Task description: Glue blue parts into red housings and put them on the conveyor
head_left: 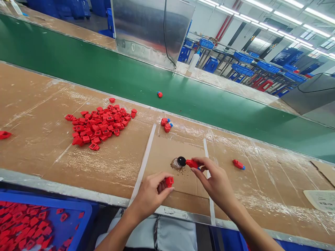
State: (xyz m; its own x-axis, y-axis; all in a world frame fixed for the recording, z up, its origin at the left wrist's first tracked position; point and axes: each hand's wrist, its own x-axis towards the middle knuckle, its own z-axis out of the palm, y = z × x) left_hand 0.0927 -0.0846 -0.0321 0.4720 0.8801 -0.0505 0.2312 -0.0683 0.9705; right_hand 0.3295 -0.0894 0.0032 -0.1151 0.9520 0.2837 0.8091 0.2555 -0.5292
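Note:
Between thumb and fingers, my left hand (154,190) pinches a small red plastic piece (170,181) with a square opening facing me. My right hand (210,170) grips a red-and-blue plastic part (192,163), its red end touching or very close to a small round pot with a black top (181,161). The pot rests on a cardboard sheet (162,153), with dark specks scattered around it. Two red-and-blue parts (166,126) lie beyond the sheet, and another red-and-blue part (238,164) lies right of my right hand.
A heap of red pieces (101,125) covers part of the bench on the left. Behind the bench runs a green conveyor belt (125,78) carrying one small red-and-blue part (159,94). A blue bin (87,209) of red pieces stands at lower left. A card (320,199) lies far right.

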